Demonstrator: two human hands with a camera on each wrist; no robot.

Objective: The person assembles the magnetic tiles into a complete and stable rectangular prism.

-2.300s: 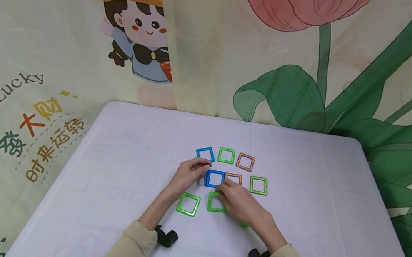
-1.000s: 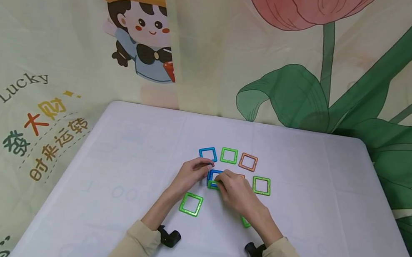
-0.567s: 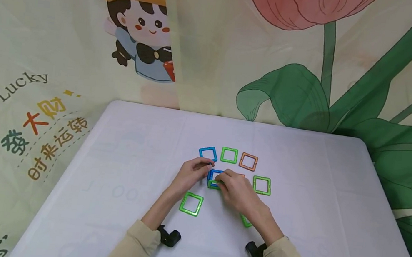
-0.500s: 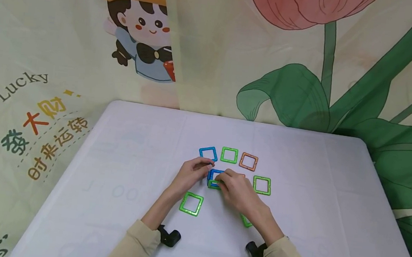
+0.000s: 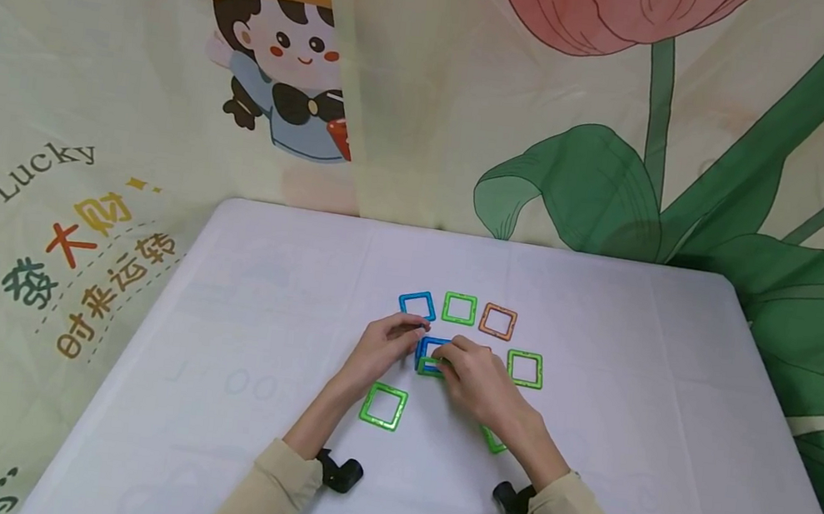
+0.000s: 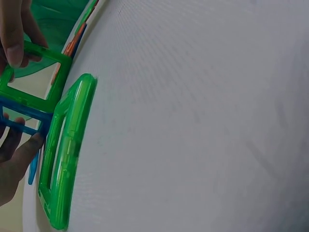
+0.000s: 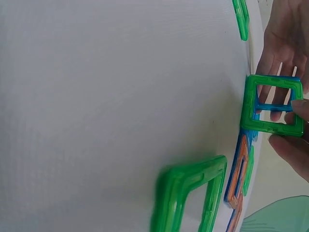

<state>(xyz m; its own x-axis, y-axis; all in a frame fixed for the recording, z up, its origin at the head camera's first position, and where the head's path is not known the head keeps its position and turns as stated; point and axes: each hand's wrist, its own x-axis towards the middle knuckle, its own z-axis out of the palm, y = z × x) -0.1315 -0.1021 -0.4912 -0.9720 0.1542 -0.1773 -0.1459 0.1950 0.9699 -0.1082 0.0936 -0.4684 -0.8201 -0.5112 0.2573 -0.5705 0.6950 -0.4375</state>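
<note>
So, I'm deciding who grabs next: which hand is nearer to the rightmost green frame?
Right. The right hand is just left of the rightmost green frame; the left hand is farther left, beyond it.

A base tile (image 5: pixel 436 342) is lying mid-table, with a left standing tile (image 7: pixel 273 107) rising along its left edge and a near standing tile (image 7: pixel 248 104) along its near edge. The left hand (image 5: pixel 382 346) is holding the former from the left; the right hand (image 5: pixel 478 381) is holding the latter from the right, partly covering a flat tile (image 7: pixel 244 145) just right of the base. Farther right, an outer tile (image 5: pixel 526 354) is lying apart. Behind, a back-left tile (image 5: pixel 415 295), back-middle tile (image 5: pixel 461 296) and back-right tile (image 5: pixel 500 307) are forming a row. Nearer the person, a front-left tile (image 5: pixel 377 423) is lying beside the left forearm, and a front-right tile (image 5: pixel 494 443) is showing partly beneath the right wrist. Beyond the table (image 5: pixel 225 313), a cloth (image 5: pixel 411 123) is hanging.
</note>
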